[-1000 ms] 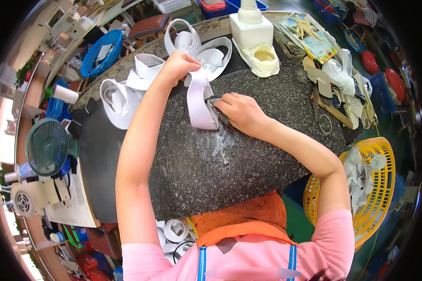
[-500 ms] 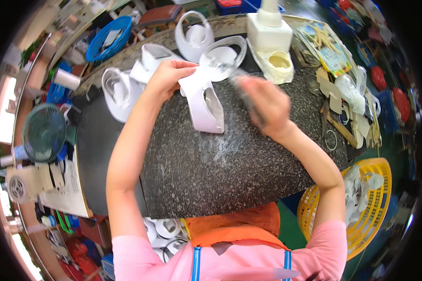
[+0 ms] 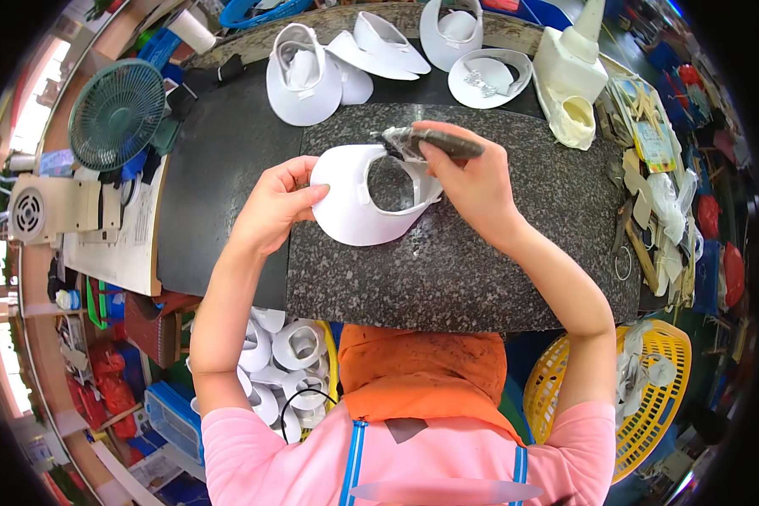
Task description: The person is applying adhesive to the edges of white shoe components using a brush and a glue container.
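A white visor-shaped piece (image 3: pixel 343 198) with a large oval opening lies tilted over the speckled dark slab (image 3: pixel 447 278). My left hand (image 3: pixel 270 202) pinches its broad rim at the left, thumb on top. In my right hand (image 3: pixel 472 173) is a dark-handled brush-like tool (image 3: pixel 455 145), its pale, crusted tip over the piece's far edge. The tip is too small to tell exactly. My right fingers lie close to the band at the piece's right end. Just beyond, another white visor-shaped piece (image 3: pixel 465 91) carries shiny silvery bits on its front.
Several similar white pieces (image 3: pixel 299 93) stand along the back. At the back right is a white bottle-like container (image 3: pixel 565 67) with a cream-coloured cup (image 3: pixel 578 114). A green fan (image 3: pixel 118 114) stands at left. A yellow basket (image 3: pixel 674 363) is by my right elbow; scraps (image 3: pixel 649 228) lie along the right edge.
My view has shifted. The white piece has turned so its broad rim faces left, and it is nearer to me. My right hand's tool has moved from the silvery piece to this one.
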Action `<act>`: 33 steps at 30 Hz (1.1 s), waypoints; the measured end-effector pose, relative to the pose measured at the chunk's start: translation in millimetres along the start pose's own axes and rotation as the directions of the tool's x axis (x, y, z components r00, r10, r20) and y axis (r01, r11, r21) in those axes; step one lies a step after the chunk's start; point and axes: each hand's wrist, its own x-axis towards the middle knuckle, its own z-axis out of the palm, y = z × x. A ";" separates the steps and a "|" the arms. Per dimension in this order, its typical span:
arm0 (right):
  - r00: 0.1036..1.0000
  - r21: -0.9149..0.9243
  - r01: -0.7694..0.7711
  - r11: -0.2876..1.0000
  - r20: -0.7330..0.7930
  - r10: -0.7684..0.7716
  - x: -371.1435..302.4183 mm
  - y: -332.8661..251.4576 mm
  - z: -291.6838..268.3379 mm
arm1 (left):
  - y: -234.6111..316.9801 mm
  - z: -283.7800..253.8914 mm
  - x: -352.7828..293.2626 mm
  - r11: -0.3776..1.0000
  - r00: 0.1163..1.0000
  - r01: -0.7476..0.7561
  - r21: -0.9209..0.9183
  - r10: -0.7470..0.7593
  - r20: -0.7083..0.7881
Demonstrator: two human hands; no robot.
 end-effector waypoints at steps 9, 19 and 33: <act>0.613 -0.347 0.759 0.551 0.666 -0.425 -50.8 -26.3 1.0 | -27.7 -1.5 -19.3 0.994 0.979 -0.037 -0.106 0.015 -0.204; 0.855 -0.495 0.502 0.709 0.410 -0.319 -67.3 -35.2 -0.7 | -37.9 -41.0 -139.8 0.971 0.801 -0.240 -0.011 0.191 -0.567; 0.887 -0.437 0.432 0.789 0.365 -0.283 -67.2 -28.1 4.0 | -163.6 -103.0 -452.6 0.984 -0.251 -0.159 0.084 0.042 -0.967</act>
